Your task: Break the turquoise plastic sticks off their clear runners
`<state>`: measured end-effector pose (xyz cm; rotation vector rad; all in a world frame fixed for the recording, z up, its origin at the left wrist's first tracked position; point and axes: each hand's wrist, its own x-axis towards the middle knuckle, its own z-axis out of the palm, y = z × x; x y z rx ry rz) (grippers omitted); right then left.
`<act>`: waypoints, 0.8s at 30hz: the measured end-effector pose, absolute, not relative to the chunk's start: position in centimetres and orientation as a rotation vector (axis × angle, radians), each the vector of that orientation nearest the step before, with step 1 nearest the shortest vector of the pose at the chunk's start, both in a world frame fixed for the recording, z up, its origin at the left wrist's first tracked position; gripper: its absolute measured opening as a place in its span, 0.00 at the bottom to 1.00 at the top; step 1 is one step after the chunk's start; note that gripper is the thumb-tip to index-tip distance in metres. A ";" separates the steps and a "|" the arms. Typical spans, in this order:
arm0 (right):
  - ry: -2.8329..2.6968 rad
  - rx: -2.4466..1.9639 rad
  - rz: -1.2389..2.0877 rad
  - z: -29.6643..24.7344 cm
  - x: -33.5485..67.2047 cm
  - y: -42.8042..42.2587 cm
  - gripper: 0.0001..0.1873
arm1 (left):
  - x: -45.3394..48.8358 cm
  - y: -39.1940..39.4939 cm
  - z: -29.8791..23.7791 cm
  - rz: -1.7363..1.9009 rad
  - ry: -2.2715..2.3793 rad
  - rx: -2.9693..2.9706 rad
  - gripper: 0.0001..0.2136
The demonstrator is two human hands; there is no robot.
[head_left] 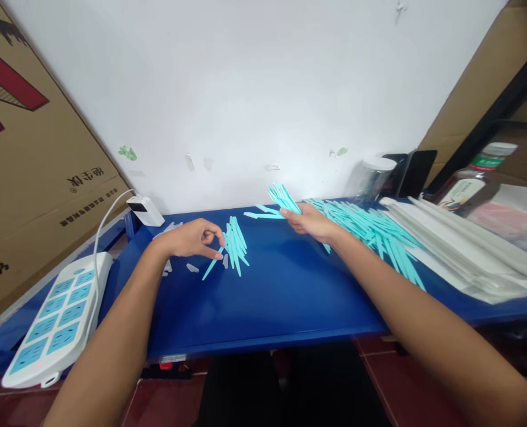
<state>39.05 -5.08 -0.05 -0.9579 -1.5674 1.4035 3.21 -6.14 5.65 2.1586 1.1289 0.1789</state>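
My right hand [310,220] is closed around a fanned bundle of turquoise eyebrow razors [283,198], raised near the wall side of the blue table [267,302]. Beside it, a couple of loose razors [263,214] point to the left. My left hand [196,238] hovers at a small pile of the same razors [236,244], its thumb and forefinger apart. One slanted razor [212,267] lies by the thumb tip. Small clear plastic covers [192,268] are scattered under and around the left hand. A larger heap of razors [370,228] spreads behind the right forearm.
On the left are a white power strip [63,320], a white plugged-in device [145,210] and a big cardboard box [45,148]. To the right lie stacked white sheets [463,249], a lidded jar [374,178] and a bottle [472,178]. A white wall [254,89] bounds the back.
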 end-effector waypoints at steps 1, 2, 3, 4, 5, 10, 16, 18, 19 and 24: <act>-1.565 -0.959 1.406 -0.1 39.1 -5.0 0.31 | 3.6 -6.3 5.5 0.148 1.085 2.161 0.18; -1.564 -0.957 1.411 -0.2 39.1 -4.9 0.31 | 4.0 -6.3 5.2 0.121 1.052 2.166 0.18; -1.567 -0.953 1.417 -0.3 39.1 -4.9 0.31 | 4.3 -6.3 5.0 0.096 1.031 2.174 0.17; -1.573 -0.947 1.424 -0.3 39.1 -4.9 0.31 | 4.5 -6.3 4.7 0.075 1.020 2.185 0.17; -1.579 -0.942 1.432 -0.3 39.1 -4.9 0.31 | 4.6 -6.2 4.5 0.060 1.017 2.198 0.16; -1.603 -0.931 1.477 0.0 39.0 -5.3 0.30 | 5.0 -6.1 3.9 -0.002 1.051 2.232 0.13; -1.645 -0.904 1.516 0.5 38.9 -5.8 0.30 | 5.3 -7.0 5.2 0.095 1.041 2.207 0.13; -1.674 -0.906 1.525 0.8 38.9 -6.0 0.30 | 5.2 -7.0 5.7 0.232 1.034 2.147 0.14; -1.693 -0.903 1.531 1.0 38.8 -6.2 0.29 | 5.2 -7.0 5.8 0.321 1.032 2.112 0.15; -1.812 -0.860 1.577 1.3 38.3 -6.8 0.27 | 5.9 -6.3 4.9 0.888 1.136 1.976 0.18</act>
